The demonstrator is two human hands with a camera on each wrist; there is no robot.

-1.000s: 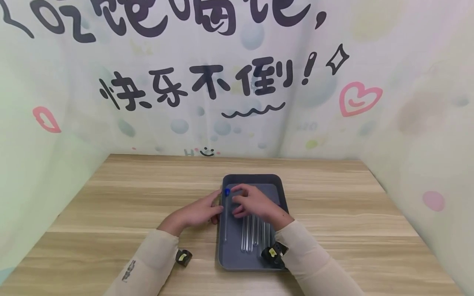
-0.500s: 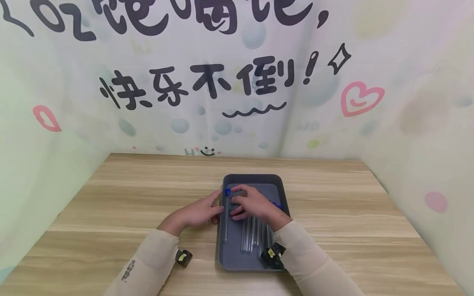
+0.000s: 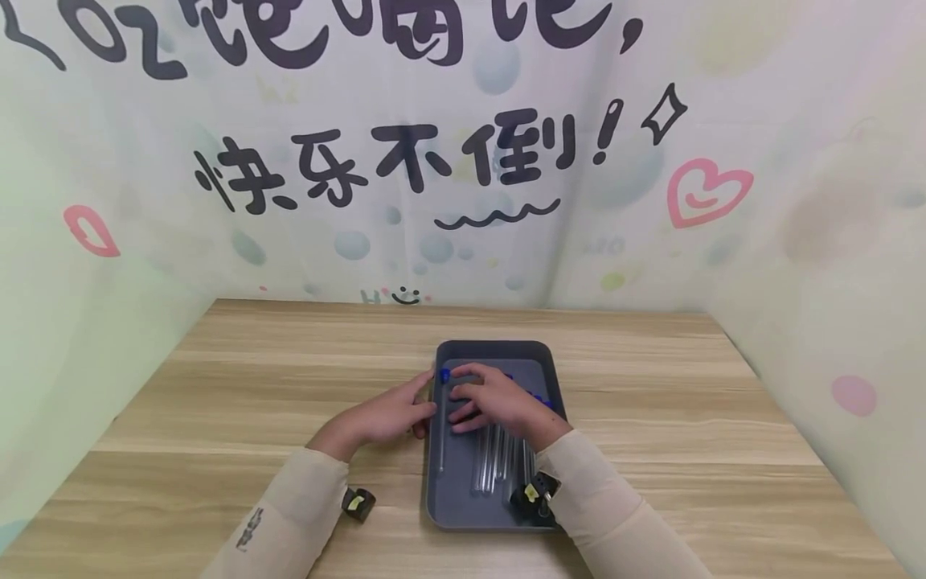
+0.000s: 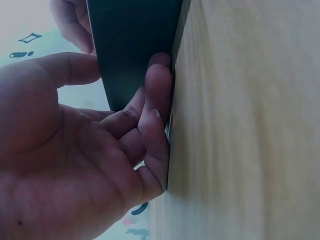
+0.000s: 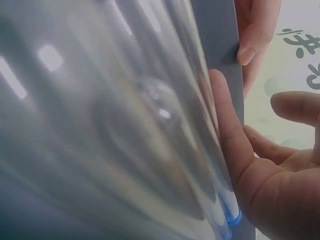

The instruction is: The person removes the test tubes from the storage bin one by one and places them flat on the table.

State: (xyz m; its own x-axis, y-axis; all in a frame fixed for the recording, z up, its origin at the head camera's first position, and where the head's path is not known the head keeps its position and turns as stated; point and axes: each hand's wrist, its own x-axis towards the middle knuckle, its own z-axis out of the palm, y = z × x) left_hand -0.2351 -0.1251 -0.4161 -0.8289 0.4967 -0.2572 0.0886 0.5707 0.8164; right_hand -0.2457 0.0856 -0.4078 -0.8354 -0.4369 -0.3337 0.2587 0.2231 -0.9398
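Observation:
A dark grey tray [image 3: 456, 511] lies on the table, its long side pointing away from me. Inside, one clear test tube [image 3: 441, 434] with a blue cap [image 3: 444, 375] lies along the left wall. Several more capped test tubes [image 3: 486, 466] lie side by side to the right, partly under my right hand [image 3: 499, 402]. That hand's fingers are spread and loosely bent over the tray floor, index fingertip close to the lone tube's cap. My left hand [image 3: 383, 416] rests against the tray's outer left wall, thumb at the rim, other fingers low by the table in the left wrist view.
Light wood-grain table [image 3: 275, 386] surrounds the tray. A printed cloth backdrop [image 3: 325, 241] stands behind and at both sides. Black wrist cameras [image 3: 358, 504] sit on both sleeves, the right one overlapping the tray's near right corner.
My right hand has shifted very slightly left, and more blue caps show beside its wrist. The tubes beneath it have moved slightly. My left hand stays against the tray.

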